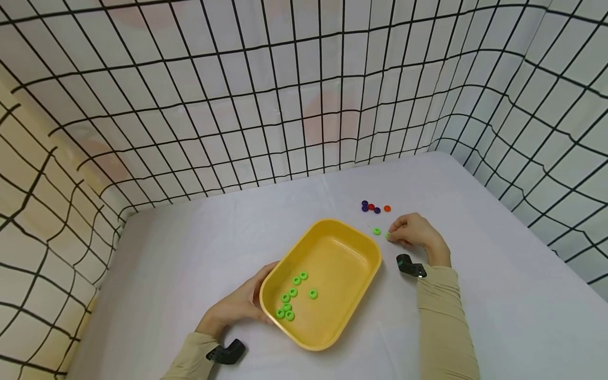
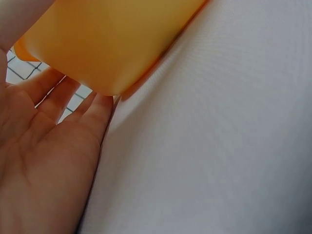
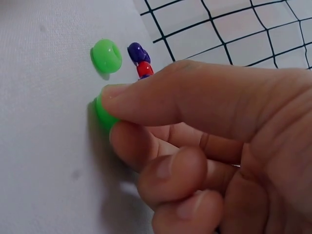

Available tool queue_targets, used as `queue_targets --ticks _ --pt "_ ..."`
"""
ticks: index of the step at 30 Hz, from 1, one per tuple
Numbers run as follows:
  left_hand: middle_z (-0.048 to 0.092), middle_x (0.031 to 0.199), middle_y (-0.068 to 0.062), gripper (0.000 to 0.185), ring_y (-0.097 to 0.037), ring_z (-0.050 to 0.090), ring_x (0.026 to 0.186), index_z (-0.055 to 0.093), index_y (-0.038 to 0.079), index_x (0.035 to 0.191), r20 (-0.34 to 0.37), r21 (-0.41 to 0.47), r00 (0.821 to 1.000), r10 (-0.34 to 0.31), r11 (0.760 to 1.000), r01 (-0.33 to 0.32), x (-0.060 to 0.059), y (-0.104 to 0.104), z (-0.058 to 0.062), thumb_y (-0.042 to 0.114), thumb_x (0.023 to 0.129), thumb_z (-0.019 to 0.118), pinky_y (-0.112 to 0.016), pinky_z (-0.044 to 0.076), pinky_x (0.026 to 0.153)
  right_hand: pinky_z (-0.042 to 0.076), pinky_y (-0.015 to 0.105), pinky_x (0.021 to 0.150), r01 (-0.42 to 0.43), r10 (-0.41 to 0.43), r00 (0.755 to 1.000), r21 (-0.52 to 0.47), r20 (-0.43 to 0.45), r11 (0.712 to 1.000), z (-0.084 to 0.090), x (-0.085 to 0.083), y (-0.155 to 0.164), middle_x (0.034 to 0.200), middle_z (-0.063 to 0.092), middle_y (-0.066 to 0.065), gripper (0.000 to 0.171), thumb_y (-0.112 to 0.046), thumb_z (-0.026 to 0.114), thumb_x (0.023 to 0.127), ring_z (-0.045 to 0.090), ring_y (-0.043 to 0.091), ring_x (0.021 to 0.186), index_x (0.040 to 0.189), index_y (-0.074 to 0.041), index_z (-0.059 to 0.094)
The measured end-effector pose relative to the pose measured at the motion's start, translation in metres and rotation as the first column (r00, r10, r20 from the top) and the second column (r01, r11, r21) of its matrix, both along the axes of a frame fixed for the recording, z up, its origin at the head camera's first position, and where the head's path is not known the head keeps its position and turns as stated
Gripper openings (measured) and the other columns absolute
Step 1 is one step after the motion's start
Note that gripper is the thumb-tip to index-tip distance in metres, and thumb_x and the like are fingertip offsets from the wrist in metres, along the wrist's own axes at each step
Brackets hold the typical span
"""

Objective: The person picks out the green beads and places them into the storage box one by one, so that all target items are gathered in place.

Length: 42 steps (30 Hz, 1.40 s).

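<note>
A yellow plastic tray (image 1: 342,274) with rounded corners sits on the white cloth, with several green ring beads (image 1: 293,292) grouped toward its near left end. My left hand (image 1: 242,302) grips the tray's left side; in the left wrist view, the fingers (image 2: 53,92) lie against the outer wall of the tray (image 2: 112,44). Right of the tray, my right hand (image 1: 415,232) pinches a green ring bead (image 3: 105,111) between thumb and index finger, its other fingers curled. One more green ring bead (image 3: 107,56) lies just beyond it on the cloth.
Past the tray's far right corner lie several dark purple beads (image 1: 364,203), a red bead (image 1: 371,207) and an orange bead (image 1: 387,208). A black wire grid (image 1: 285,105) stands along the back and both sides of the white-covered table (image 1: 190,237).
</note>
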<state>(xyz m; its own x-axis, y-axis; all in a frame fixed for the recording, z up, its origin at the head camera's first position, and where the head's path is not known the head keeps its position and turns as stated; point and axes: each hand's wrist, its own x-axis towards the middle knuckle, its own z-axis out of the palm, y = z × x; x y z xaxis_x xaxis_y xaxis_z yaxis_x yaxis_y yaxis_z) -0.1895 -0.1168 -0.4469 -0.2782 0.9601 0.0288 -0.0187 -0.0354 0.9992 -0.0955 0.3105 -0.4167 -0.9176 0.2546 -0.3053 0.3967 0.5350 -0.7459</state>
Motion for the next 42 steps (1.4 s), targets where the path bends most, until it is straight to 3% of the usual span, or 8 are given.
queue_targets --ticks 10,18,27,33,42 --pt "0.023 0.148 -0.011 0.104 -0.032 0.026 0.130 0.018 0.016 0.146 0.006 -0.008 1.000 0.001 1.000 -0.001 0.000 -0.001 0.000 0.009 0.065 0.083 -0.027 0.028 0.105 0.040 0.026 0.057 0.073 -0.073 0.997 -0.011 0.040 0.997 -0.005 0.000 0.005 0.064 0.054 0.002 0.027 -0.018 0.070 0.078 0.049 0.015 0.056 0.094 0.001 0.062" --pt "0.023 0.149 -0.009 0.104 -0.030 0.025 0.131 0.019 0.017 0.146 0.015 -0.020 1.000 0.000 1.000 0.000 0.000 -0.001 0.000 0.011 0.065 0.083 -0.026 0.027 0.106 0.044 0.023 0.054 0.114 -0.112 0.993 -0.078 0.035 0.990 -0.006 0.000 0.006 0.067 0.056 0.003 0.029 -0.015 0.070 0.079 0.050 0.014 0.056 0.098 0.004 0.060" --pt "0.025 0.147 -0.011 0.103 -0.031 0.027 0.130 0.020 0.016 0.146 0.009 -0.022 1.000 0.012 1.000 -0.012 0.000 -0.001 -0.001 0.013 0.065 0.084 -0.028 0.028 0.105 0.045 0.022 0.053 0.161 -0.159 0.987 -0.082 0.032 0.984 -0.005 0.002 0.007 0.067 0.058 0.003 0.032 -0.014 0.072 0.077 0.052 0.013 0.055 0.099 0.005 0.061" --pt "0.025 0.148 -0.010 0.103 -0.031 0.026 0.131 0.019 0.016 0.146 -0.008 -0.016 1.000 0.012 1.000 -0.012 -0.001 -0.001 -0.001 0.012 0.065 0.083 -0.026 0.027 0.105 0.047 0.022 0.058 0.229 -0.231 0.973 -0.085 -0.017 0.970 0.003 0.005 0.005 0.067 0.060 0.002 0.029 -0.017 0.069 0.080 0.053 0.014 0.059 0.100 0.004 0.062" --pt "0.024 0.148 -0.010 0.103 -0.031 0.026 0.131 0.019 0.015 0.146 -0.007 -0.009 1.000 0.002 1.000 -0.002 -0.001 0.000 -0.001 0.012 0.065 0.083 -0.026 0.026 0.106 0.051 0.023 0.063 0.307 -0.319 0.942 -0.120 -0.101 0.944 0.022 0.011 0.001 0.081 0.062 0.006 0.034 -0.023 0.069 0.081 0.054 0.013 0.063 0.101 0.004 0.061"
